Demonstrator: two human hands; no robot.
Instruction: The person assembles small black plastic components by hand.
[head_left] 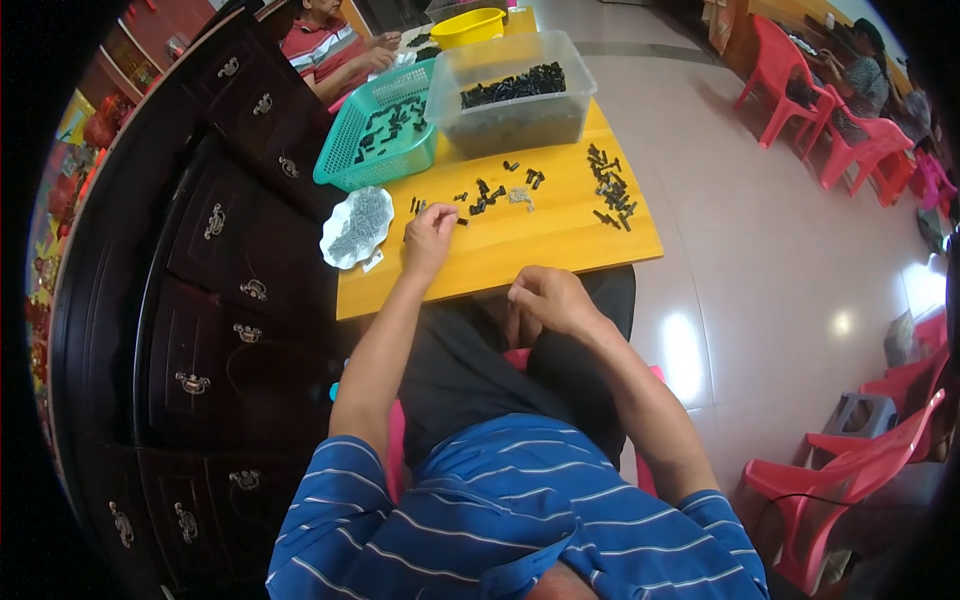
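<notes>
My left hand (pixel 430 241) is over the wooden table, its fingers drawn together. A small black part (pixel 462 221) shows right beside the fingertips; whether they grip it I cannot tell. At the table's near edge my right hand (pixel 556 298) is closed in a pinch, and anything in it is too small to make out. Beyond the left hand lie scattered black parts (pixel 487 197) and a little heap of small pale pieces (pixel 520 197). A white scalloped dish (pixel 329 243) of small silvery pieces stands left of that hand.
A green basket (pixel 330 168) and a clear plastic bin (pixel 510 60), both with black parts, stand farther back. More black parts (pixel 612 188) lie along the table's right side. Dark drawers (pixel 215 310) line the left. Another person (pixel 330 50) sits at the far end; pink chairs (pixel 860 475) stand right.
</notes>
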